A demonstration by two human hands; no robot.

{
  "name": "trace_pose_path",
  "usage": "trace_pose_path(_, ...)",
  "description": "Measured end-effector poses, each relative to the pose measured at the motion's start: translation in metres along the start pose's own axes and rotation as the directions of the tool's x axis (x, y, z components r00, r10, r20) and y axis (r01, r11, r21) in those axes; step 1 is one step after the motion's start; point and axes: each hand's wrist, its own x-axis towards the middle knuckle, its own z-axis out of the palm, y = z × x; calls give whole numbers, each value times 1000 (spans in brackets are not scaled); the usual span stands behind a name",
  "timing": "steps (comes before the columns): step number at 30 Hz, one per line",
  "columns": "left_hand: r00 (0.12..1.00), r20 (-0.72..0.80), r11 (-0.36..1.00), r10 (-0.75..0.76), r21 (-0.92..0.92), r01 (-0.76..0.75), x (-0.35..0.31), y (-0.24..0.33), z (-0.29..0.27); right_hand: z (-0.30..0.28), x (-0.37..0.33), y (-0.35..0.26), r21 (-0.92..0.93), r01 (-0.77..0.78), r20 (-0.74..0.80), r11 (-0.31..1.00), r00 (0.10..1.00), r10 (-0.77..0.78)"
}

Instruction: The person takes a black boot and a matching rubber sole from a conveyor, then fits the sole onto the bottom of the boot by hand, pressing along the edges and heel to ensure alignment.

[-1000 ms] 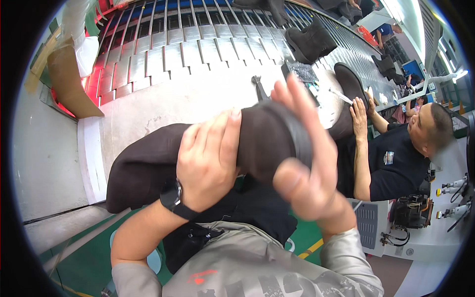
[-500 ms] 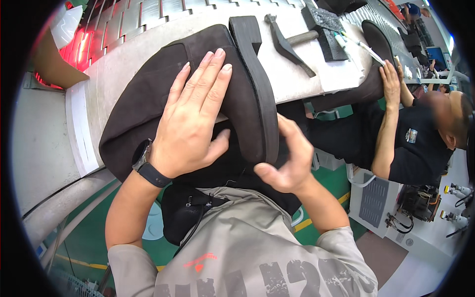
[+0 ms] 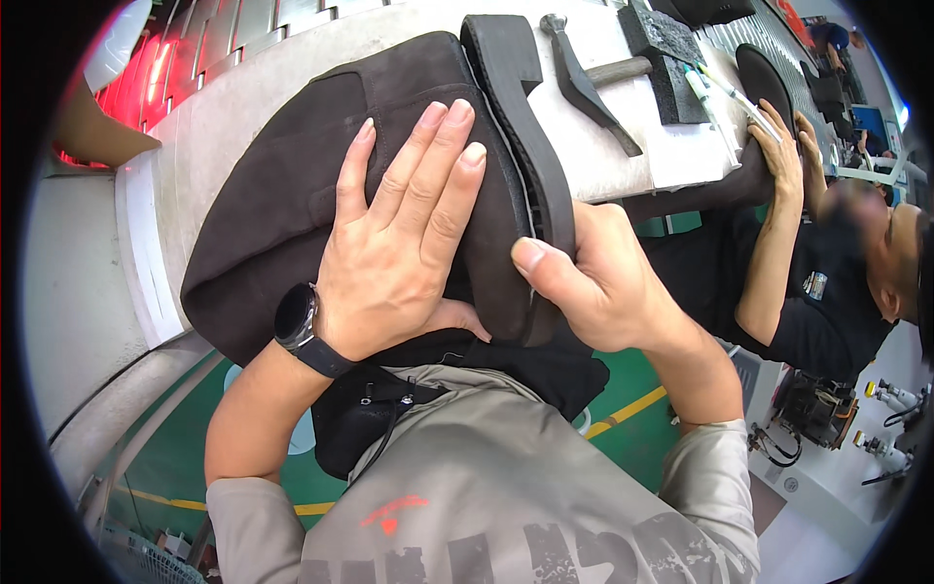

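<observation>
On my feed, left hand (image 3: 389, 238), fingers apart, lies flat on the boot (image 3: 282, 161) under them, probably steadying it, while right hand (image 3: 611, 277) clamps the sole (image 3: 537, 146) between thumb and fingers, seemingly for control.

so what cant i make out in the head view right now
- Boot: far side hidden by the boot itself.
- Right hand: fingertips other than the thumb's hidden behind the sole.
- Left hand: palm hidden by its own back.
- Shirt: cut off by the lower edge.
</observation>
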Motion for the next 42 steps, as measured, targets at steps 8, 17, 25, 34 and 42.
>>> trace_pose_path(8, 1000, 6, 999, -14, -30, 14, -1, 1, -3, -10, -13, 2, -162, 9, 93, 987, 996, 7)
trace_pose_path(17, 1000, -3, 1000, 19, 5, -19, -3, 0, 0, 10, -10, 27, 53, 329, -55, 943, 944, -326)
trace_pose_path(25, 1000, 6, 999, -24, -33, 24, -1, 5, -4, 8, -13, 30, -308, 354, -55, 883, 920, -388)
trace_pose_path(34, 1000, 9, 997, -25, -73, 26, -2, 4, -1, 13, -27, -16, -766, 113, -66, 633, 966, -251)
trace_pose_path(42, 1000, -15, 996, 3, -86, -5, -3, 0, -5, -1, 4, -5, -157, -7, -193, 988, 981, -24)
